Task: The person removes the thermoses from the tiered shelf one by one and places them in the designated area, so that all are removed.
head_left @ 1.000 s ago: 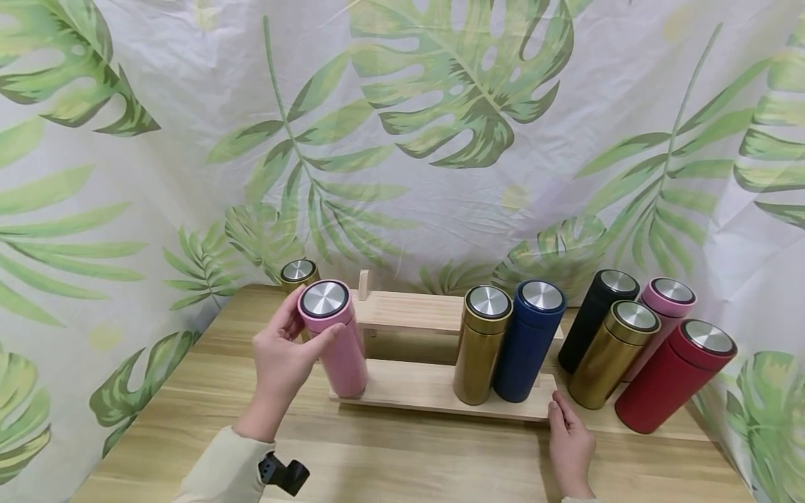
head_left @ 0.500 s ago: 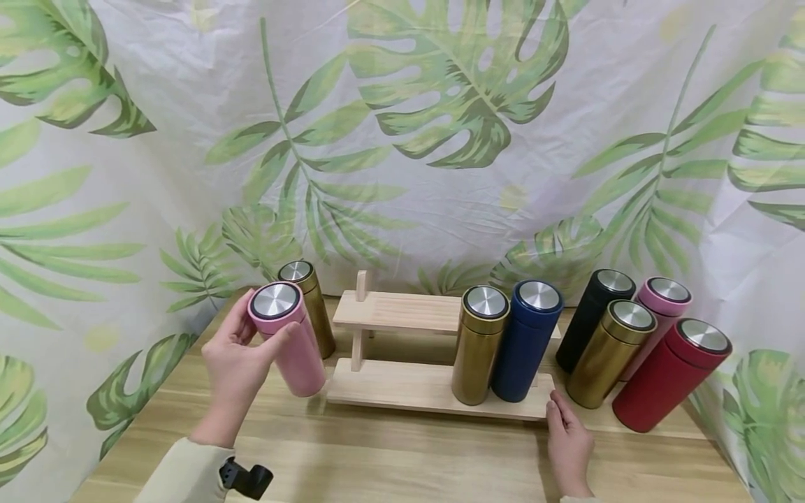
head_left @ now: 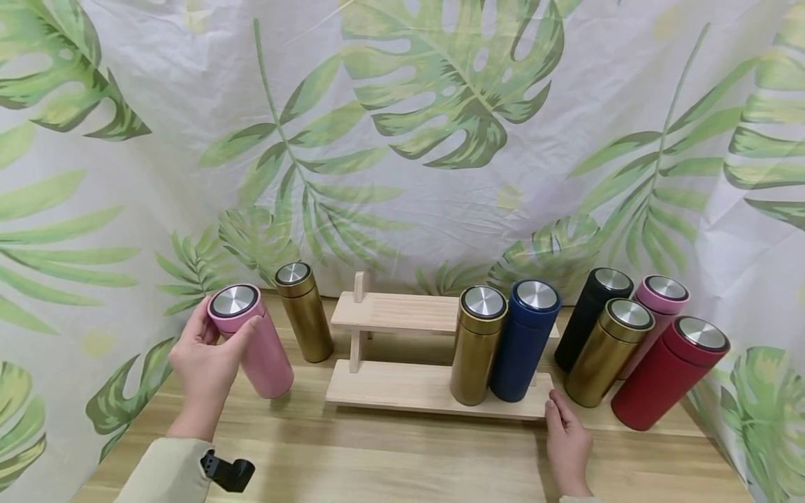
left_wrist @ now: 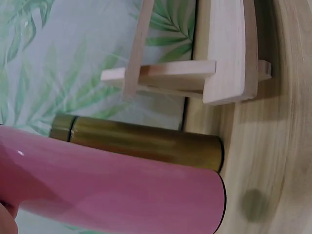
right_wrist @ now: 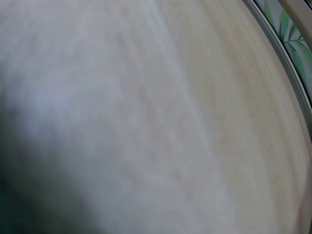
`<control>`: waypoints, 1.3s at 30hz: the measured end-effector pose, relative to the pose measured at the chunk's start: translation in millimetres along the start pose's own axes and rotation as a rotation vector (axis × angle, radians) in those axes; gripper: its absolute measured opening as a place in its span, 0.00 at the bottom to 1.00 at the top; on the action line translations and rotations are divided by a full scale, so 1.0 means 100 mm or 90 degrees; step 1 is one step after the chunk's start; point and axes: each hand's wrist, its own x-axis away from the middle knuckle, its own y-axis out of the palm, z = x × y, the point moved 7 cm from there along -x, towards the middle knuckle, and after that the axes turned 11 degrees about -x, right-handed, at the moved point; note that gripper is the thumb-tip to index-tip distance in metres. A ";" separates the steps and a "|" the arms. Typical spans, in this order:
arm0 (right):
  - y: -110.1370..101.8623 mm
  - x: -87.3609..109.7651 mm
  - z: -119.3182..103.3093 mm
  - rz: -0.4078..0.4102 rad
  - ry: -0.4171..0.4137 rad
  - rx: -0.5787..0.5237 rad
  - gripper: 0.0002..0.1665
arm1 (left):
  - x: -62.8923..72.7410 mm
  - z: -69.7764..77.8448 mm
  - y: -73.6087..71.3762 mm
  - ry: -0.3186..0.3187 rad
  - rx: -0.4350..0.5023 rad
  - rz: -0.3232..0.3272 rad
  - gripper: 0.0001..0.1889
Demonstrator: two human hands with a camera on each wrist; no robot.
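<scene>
A pink thermos bottle with a silver-topped lid is in my left hand, left of a two-tier wooden rack. My thumb and fingers grip it near the lid. In the left wrist view the pink bottle's base lies close to the tabletop, with a small dark shadow beside it. My right hand pinches the front right corner of the rack's lower board. On that board, towards its right end, stand a gold thermos and a blue thermos. The right wrist view shows mostly blurred tabletop.
Behind the pink bottle another gold thermos stands on the table. Right of the rack several more cluster: black, gold, pink and red. A leaf-print cloth hangs behind.
My left hand has carried the pink thermos leftward, from the left end of the lower board to beside the rack. The gold thermos behind is now uncovered. My right hand stays at the rack's corner.
</scene>
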 end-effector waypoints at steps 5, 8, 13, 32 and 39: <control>0.01 -0.01 0.00 -0.011 0.008 0.002 0.18 | -0.04 -0.17 0.04 -0.053 0.036 0.021 0.37; 0.01 -0.01 0.01 -0.009 0.009 -0.002 0.18 | -0.06 -0.24 0.07 -0.068 0.048 0.036 0.37; -0.01 -0.01 0.00 -0.002 0.006 0.000 0.17 | -0.13 -0.33 0.14 -0.084 0.049 0.044 0.37; 0.04 -0.05 0.08 -0.067 0.078 -0.043 0.21 | -0.38 -0.57 0.46 -0.101 -0.003 0.065 0.33; 0.04 -0.06 0.09 -0.077 0.084 -0.056 0.21 | -0.44 -0.61 0.60 -0.125 -0.004 0.054 0.36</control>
